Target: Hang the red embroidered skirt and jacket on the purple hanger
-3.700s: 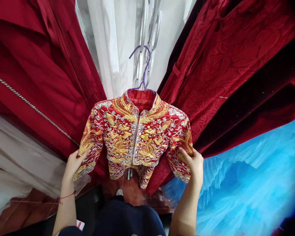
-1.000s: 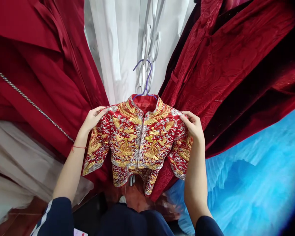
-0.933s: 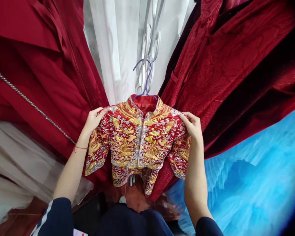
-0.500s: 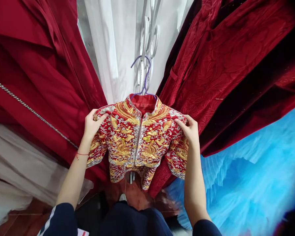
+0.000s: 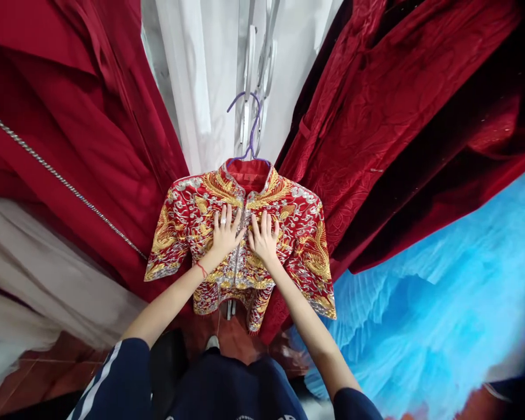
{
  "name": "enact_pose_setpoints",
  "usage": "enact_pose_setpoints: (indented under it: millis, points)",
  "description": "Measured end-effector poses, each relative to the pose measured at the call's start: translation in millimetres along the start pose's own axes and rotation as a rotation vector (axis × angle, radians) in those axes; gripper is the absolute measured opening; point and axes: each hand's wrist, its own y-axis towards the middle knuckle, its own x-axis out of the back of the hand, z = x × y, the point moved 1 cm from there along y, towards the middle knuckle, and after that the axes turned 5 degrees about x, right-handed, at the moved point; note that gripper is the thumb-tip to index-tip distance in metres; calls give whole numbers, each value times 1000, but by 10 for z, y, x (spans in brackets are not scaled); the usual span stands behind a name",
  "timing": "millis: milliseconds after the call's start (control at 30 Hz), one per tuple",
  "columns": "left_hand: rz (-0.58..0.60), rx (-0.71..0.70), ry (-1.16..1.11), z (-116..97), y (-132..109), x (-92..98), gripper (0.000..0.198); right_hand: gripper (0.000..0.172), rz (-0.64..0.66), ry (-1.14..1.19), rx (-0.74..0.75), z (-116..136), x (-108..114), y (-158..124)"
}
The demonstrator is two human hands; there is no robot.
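A red jacket (image 5: 308,233) with gold and silver embroidery hangs in front of me on a purple hanger (image 5: 254,131). My left hand (image 5: 226,233) lies flat on the left half of its chest, fingers spread, a ring on one finger and a red string round the wrist. On the other half of the chest, my right hand (image 5: 263,238) rests with its fingers apart too. The front closure runs down between both hands. The hanger's hook meets a white rack (image 5: 248,70) with ring-like loops.
Dark red garments hang on the left (image 5: 70,116) and patterned red ones on the right (image 5: 402,105). A silver chain (image 5: 65,184) crosses the left cloth. Blue tulle (image 5: 429,309) spreads at lower right, pale fabric (image 5: 61,256) at lower left. White cloth (image 5: 188,76) hangs behind.
Both hands have let go of the jacket's shoulders and moved inward and down onto its chest, opening flat. The jacket's sleeves now hang free.
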Motion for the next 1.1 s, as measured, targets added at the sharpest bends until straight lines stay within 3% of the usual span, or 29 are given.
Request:
enact_pose_setpoints:
  millis: [233, 333, 467, 633, 833, 933, 1000, 1100]
  points:
    - [9, 68, 69, -10, 133, -20, 73, 64, 11, 13, 43, -8, -5, 158]
    - [-20, 87, 85, -84, 32, -28, 71, 65, -5, 19, 62, 16, -28, 149]
    - [53, 97, 113, -100, -488, -171, 66, 66, -18, 17, 126, -4, -162, -88]
    - [210, 156, 193, 54, -1290, -454, 65, 63, 56, 23, 196, -43, -534, -610]
    - [230, 244, 207, 205, -1827, -474, 74, 71, 12, 22, 154, 147, -916, -1082]
    - [143, 484, -80, 207, -2197, -480, 72, 73, -61, 128, 131, 334, -1014, -1304]
    - [45, 736, -540, 159, -2468, -552, 58, 67, -108, 283, 100, 451, -1018, -1429]
    - [20, 842, -772, -4, -2735, -709, 31, 50, -182, 572, -16, 560, -883, -1459]
